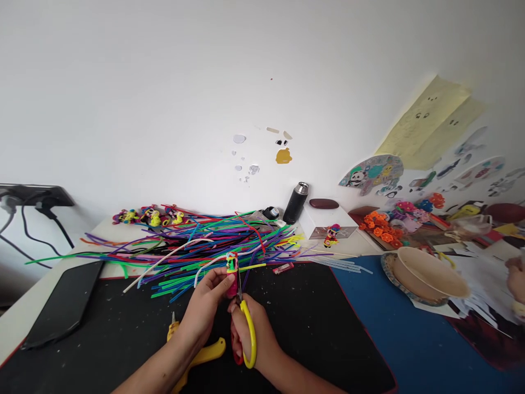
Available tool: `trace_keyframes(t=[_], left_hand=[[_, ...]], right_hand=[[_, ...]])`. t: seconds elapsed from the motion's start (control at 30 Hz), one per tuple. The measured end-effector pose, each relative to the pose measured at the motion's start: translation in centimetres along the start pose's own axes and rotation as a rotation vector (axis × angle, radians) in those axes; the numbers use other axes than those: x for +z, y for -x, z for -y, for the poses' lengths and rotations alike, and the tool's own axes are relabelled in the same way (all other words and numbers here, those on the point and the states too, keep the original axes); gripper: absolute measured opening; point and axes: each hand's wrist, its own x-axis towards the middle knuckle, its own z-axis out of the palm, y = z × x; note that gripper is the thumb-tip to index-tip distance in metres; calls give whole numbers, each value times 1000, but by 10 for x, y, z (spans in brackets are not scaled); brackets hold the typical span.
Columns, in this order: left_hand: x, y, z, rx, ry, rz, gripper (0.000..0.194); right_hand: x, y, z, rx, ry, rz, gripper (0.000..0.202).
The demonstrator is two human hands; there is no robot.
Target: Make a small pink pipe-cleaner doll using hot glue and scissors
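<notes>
Pinched in my left hand (211,295) is a small pipe-cleaner doll (232,266) in magenta, green and yellow, with a yellow stem sticking out to the right. My right hand (256,323) grips scissors (249,335) with one yellow and one red handle loop. Their blades point up along the doll's right side; whether they touch it I cannot tell. Under my left forearm lies a yellow hot glue gun (207,353), partly hidden. Behind my hands spreads a heap of coloured pipe cleaners (188,257).
A black tablet (63,303) lies left. At the back stand a black thermos (296,202), a white box (328,221) and finished dolls (150,215). Another doll (331,235) leans by the box. To the right are a bowl (430,273), papers and another person's hand (515,279).
</notes>
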Motion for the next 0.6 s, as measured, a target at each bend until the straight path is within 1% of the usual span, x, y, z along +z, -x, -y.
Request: trace_keyframes(t=[0.1,0.27,0.4,0.5,0.6], left_hand=[[-1,-2,2,-2,-3,-3,50],[-2,-3,5,5,-20,4,49],[-2,-3,5,13,-32,6,48],[-3,-3,6,11,-40,1,47],[-3,-3,6,8,-43,0,47]], right_hand=[[0,1,0,-42,27,-18,48],[0,0,0,-53,16,-18,50],[1,-1,-1,-30,2,-33,51],[3,-1,-4,-45,31,-64,52],[4,-2,-8,-50,37,-66,52]])
